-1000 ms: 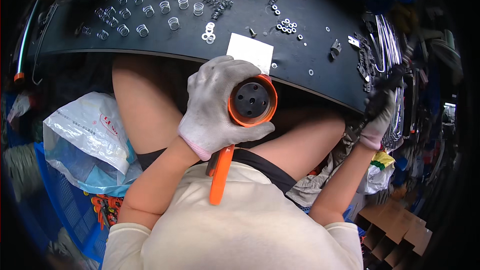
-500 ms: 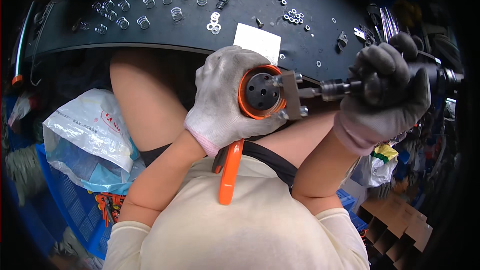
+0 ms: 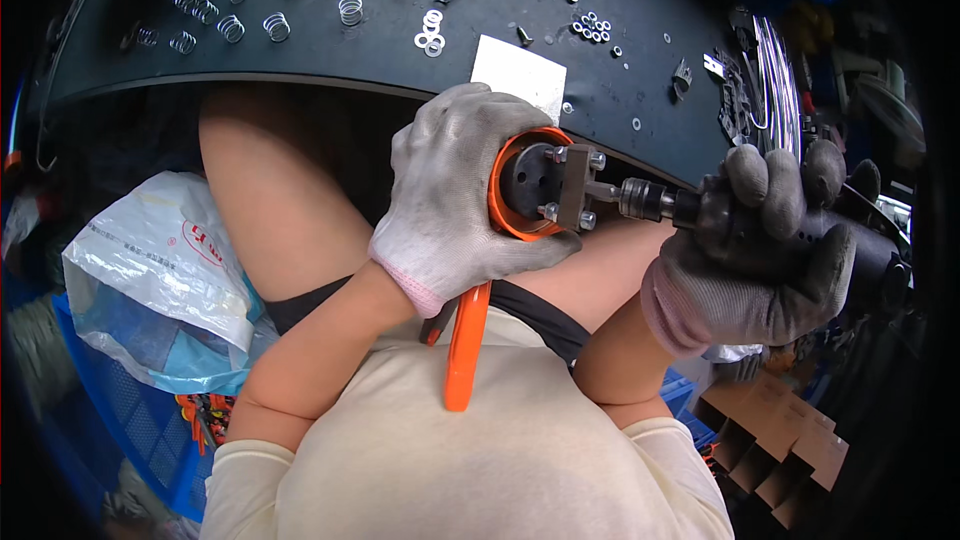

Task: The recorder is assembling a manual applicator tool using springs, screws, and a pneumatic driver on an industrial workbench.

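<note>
My left hand [image 3: 450, 190], in a grey glove, is closed round the round head of an orange tool [image 3: 462, 360]. Its long orange handle and a darker lever hang down against my shirt. Inside the orange rim sits a black disc [image 3: 522, 183] with several holes. My gloved right hand [image 3: 765, 250] is wrapped round a black power driver [image 3: 745, 230], its chuck pointing left. On the driver's tip is a metal block [image 3: 574, 188] with several bolts through it. The bolt ends reach inside the rim at the disc; whether they sit in the holes I cannot tell.
On the dark table lie several coil springs [image 3: 350, 10], flat washers [image 3: 431, 33], small rings [image 3: 592, 28], a screw [image 3: 524, 36] and a white card [image 3: 520, 75] at the near edge. A plastic bag [image 3: 160, 270] lies over a blue crate [image 3: 130, 400] at left. Cardboard boxes [image 3: 780, 430] stand lower right.
The metal block has moved slightly left over the disc, its bolt ends now inside the rim. The driver has tilted, its back end lower. My left hand keeps its hold on the orange tool.
</note>
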### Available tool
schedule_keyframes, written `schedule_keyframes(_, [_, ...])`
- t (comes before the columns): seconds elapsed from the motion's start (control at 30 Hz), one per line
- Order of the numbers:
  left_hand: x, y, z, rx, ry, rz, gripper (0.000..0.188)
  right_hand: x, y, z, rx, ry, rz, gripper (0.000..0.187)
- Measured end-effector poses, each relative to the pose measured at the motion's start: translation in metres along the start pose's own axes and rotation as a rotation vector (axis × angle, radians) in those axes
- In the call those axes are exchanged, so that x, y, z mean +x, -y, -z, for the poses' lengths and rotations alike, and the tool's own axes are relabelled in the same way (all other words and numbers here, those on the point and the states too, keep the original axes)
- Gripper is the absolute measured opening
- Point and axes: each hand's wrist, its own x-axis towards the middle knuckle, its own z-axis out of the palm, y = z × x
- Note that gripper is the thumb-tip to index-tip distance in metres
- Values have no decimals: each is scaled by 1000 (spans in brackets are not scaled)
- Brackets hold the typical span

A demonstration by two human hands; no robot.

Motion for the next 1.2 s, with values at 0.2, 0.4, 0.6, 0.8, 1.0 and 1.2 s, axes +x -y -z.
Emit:
schedule_keyframes(0.2, [-2, -1, 0, -28, 6, 26, 73, 7, -8, -22, -230, 53, 12, 48])
schedule_keyframes(0.4, [-5, 0, -4, -36, -32, 46, 72, 12, -31, -55, 308, -486, 16, 40])
schedule_keyframes(0.6, [-7, -5, -2, -58, -3, 127, 70, 21, -27, -34, -387, 165, 261, 33])
schedule_keyframes(0.8, [-7, -5, -3, -94, 23, 185, 70, 18, -31, -34, -463, 172, 383, 46])
schedule_keyframes(1.0, [-7, -6, -3, -113, 4, 183, 70, 19, -26, -33, -395, 177, 290, 50])
schedule_keyframes(1.2, [0, -4, 7, -124, 61, 188, 72, 18, -46, -44, -195, 143, 296, 56])
